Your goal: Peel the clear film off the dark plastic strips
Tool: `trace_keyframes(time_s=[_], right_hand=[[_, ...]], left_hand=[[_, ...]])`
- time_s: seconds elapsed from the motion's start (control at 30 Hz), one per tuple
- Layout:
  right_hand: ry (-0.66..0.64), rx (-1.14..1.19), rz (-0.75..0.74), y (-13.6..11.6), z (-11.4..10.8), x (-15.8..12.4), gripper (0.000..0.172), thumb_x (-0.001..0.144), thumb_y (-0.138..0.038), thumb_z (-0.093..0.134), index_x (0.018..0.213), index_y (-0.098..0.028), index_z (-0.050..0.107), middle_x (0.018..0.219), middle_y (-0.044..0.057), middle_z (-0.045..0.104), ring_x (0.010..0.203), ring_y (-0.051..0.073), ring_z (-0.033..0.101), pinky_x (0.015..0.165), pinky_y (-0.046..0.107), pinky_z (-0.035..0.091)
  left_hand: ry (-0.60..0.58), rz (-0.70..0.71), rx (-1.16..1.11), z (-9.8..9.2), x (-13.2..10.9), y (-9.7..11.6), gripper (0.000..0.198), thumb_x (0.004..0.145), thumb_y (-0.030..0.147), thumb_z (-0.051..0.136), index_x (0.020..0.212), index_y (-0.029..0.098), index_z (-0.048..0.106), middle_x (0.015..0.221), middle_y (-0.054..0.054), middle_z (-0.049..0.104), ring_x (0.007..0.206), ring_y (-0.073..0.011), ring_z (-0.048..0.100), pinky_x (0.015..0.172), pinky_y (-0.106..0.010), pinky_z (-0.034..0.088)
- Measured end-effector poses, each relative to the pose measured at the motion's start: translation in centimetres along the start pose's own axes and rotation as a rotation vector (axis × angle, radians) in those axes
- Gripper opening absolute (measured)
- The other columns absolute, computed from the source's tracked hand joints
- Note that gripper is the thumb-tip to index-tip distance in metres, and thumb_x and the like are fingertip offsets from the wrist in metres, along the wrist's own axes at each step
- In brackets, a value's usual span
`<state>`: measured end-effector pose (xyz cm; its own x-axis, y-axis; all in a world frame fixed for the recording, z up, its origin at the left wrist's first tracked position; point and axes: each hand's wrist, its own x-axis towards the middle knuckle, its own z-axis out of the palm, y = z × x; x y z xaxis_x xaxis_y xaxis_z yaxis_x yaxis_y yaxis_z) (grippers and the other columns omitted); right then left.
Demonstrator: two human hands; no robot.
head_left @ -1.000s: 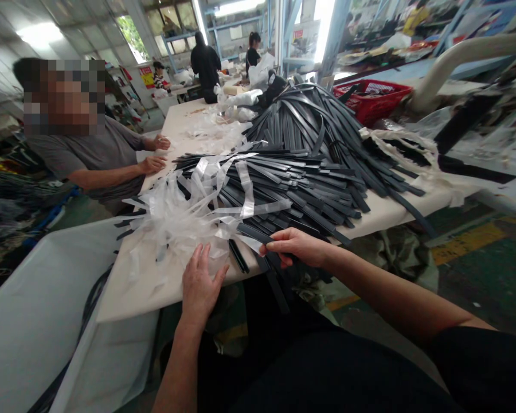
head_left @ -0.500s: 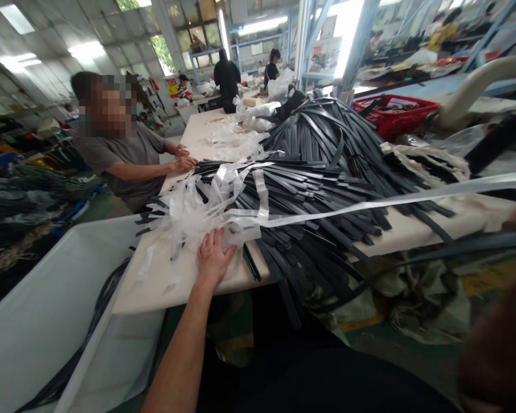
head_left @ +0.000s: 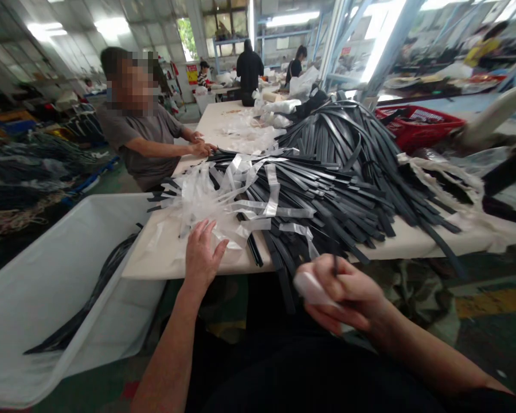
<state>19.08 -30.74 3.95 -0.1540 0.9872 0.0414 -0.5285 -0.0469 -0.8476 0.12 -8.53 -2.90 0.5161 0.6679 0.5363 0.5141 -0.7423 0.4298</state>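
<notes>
My left hand (head_left: 202, 252) lies flat with fingers spread on a heap of clear plastic film strips (head_left: 206, 198) at the near edge of the white table (head_left: 163, 258). My right hand (head_left: 341, 292) is below the table edge, over my lap, its fingers closed on a thin black strip and a bit of clear film (head_left: 312, 287). A big pile of long black strips (head_left: 327, 178) covers the table's middle and right, with some ends hanging over the near edge.
A person in a grey shirt (head_left: 144, 137) sits at the table's left side, hands on the table. A white bin (head_left: 47, 287) holding a few black strips stands at my left. A red basket (head_left: 417, 123) sits beyond the pile. Other people stand farther back.
My right hand, which had pulled a black strip and its film far out to the right, has come back in front of me below the table edge. The left hand stayed on the film heap.
</notes>
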Motion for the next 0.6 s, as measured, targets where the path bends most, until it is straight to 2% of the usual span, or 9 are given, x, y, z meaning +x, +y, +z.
trace_keyframes(time_s=[0.03,0.1,0.17,0.23,0.3,0.33,0.47,0.53,0.6], right_hand=[[-0.033,0.055,-0.011,0.7,0.7,1.3,0.032,0.083,-0.048,0.070,0.086,-0.017,0.070,0.071,-0.003,0.061,0.036,0.001,0.040,0.046,0.021,0.048],[-0.085,0.068,-0.007,2.2,2.0,3.9,0.030,0.082,-0.046,0.073,0.086,-0.016,0.073,0.068,-0.002,0.062,0.037,0.001,0.041,0.050,0.022,0.050],[-0.124,-0.082,0.039,3.5,3.3,6.3,0.031,0.085,-0.044,0.070,0.093,-0.014,0.074,0.071,0.000,0.064,0.045,0.004,0.050,0.055,0.021,0.050],[-0.164,-0.254,0.073,4.7,4.3,8.0,0.032,0.088,-0.043,0.066,0.097,-0.014,0.074,0.069,0.000,0.062,0.050,0.006,0.053,0.052,0.019,0.046],[-0.186,-0.359,0.081,6.0,5.0,9.0,0.032,0.088,-0.043,0.064,0.098,-0.014,0.073,0.068,-0.001,0.061,0.051,0.006,0.053,0.048,0.017,0.044],[-0.187,-0.397,0.078,6.6,5.2,9.3,0.031,0.089,-0.042,0.063,0.099,-0.014,0.072,0.070,0.000,0.062,0.051,0.006,0.053,0.047,0.016,0.043],[-0.223,-0.574,-0.008,8.9,5.2,9.4,0.024,0.092,-0.034,0.059,0.097,-0.014,0.072,0.087,0.004,0.065,0.055,0.006,0.056,0.048,0.017,0.048],[-0.306,-0.638,-0.039,9.5,4.9,8.9,0.023,0.094,-0.031,0.056,0.098,-0.015,0.072,0.095,0.005,0.066,0.060,0.008,0.058,0.050,0.017,0.051],[-0.413,-0.698,-0.040,9.6,4.7,8.4,0.022,0.096,-0.029,0.054,0.101,-0.015,0.071,0.101,0.007,0.067,0.068,0.010,0.062,0.054,0.018,0.053]], left_hand=[[0.021,-0.045,-0.061,-1.7,-1.4,0.5,0.045,0.093,0.050,0.049,0.118,0.016,0.064,0.129,-0.015,0.062,0.127,-0.0292,0.052,0.111,-0.045,0.035],[-0.024,-0.200,-0.248,-5.0,-4.8,1.6,0.040,0.096,0.049,0.042,0.096,0.020,0.070,0.106,-0.009,0.072,0.108,-0.0261,0.063,0.101,-0.040,0.044],[-0.185,-0.368,-0.497,-7.5,-8.4,3.1,0.047,0.099,0.048,0.036,0.089,0.020,0.072,0.096,-0.007,0.074,0.096,-0.0242,0.066,0.091,-0.037,0.049],[-0.343,-0.506,-0.736,-8.8,-11.4,4.5,0.051,0.099,0.049,0.033,0.096,0.018,0.074,0.099,-0.008,0.074,0.095,-0.0245,0.067,0.089,-0.037,0.050],[-0.394,-0.619,-0.894,-9.0,-13.6,5.4,0.048,0.097,0.050,0.039,0.104,0.018,0.073,0.104,-0.009,0.074,0.097,-0.0253,0.067,0.091,-0.038,0.050],[-0.374,-0.672,-0.935,-8.8,-14.4,5.5,0.046,0.096,0.051,0.044,0.105,0.017,0.073,0.103,-0.009,0.074,0.097,-0.0256,0.067,0.091,-0.038,0.050],[-0.182,-0.840,-0.992,-7.6,-16.1,4.5,0.046,0.090,0.054,0.055,0.107,0.015,0.071,0.105,-0.011,0.073,0.098,-0.0261,0.066,0.093,-0.039,0.050],[-0.119,-0.937,-1.109,-7.0,-16.4,4.0,0.048,0.089,0.058,0.052,0.100,0.015,0.071,0.103,-0.011,0.072,0.097,-0.0256,0.065,0.089,-0.040,0.051],[-0.169,-1.024,-1.261,-6.7,-16.4,3.7,0.052,0.088,0.063,0.051,0.084,0.015,0.070,0.089,-0.008,0.071,0.087,-0.0235,0.065,0.082,-0.039,0.053]])
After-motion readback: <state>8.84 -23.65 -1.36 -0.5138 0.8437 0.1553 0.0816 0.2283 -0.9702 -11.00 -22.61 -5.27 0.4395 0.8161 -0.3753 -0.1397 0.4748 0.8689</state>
